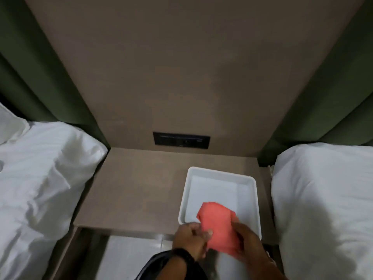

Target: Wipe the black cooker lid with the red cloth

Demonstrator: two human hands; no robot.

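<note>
At the far left lies a white pillow [40, 170], creased, on a bed, and behind it hangs a green curtain [30, 67]. Next to the pillow comes a brown table [129, 186] with a bare matte top, set against a brown wall panel [181, 67]. In this panel, just above the table, sits a black socket plate [181, 140].

Below the table's front edge, a dark curved object [159, 263] shows under the left wrist; it may be the cooker lid, but I cannot tell, because most of it is hidden. A black band is around this wrist.

The left hand [189, 239] pinches the left edge of the cloth [217, 227] between thumb and fingers. The cloth is red, almost coral in this light, folded into a thick pad with soft layered edges at its upper end. It is held in the air above the near corner of a white tray [250, 178], which stands on the right part of the table. The right hand [250, 249] grips the cloth from the right and from below, fingers wrapped under it.

At the far right lies a second pillow [323, 199], smooth, with more green curtain above.
</note>
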